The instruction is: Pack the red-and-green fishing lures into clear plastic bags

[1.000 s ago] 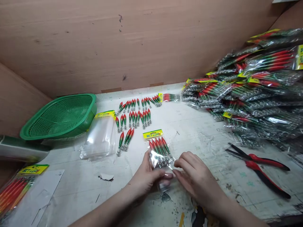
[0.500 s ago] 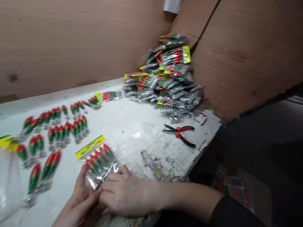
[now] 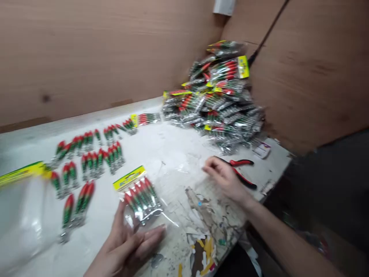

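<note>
1. The white surface (image 3: 173, 146) carries a heap of bagged lures (image 3: 227, 104).
2. The left hand (image 3: 123, 248), nearer, grips the lure packet (image 3: 142, 196), its long axis slanting away leftward.
3. The right hand (image 3: 226, 181) has curled fingers beside pliers (image 3: 243, 162); pinching, I cannot tell.

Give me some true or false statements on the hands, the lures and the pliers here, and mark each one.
The left hand holds a bag of lures. True.
The right hand grips that same bag. False: it is away from it, by the pliers.
The pliers' handles are plain green. False: red and black.
Loose lures lie on the table. True.
The heap of packed bags is left of the loose lures. False: right.
</note>
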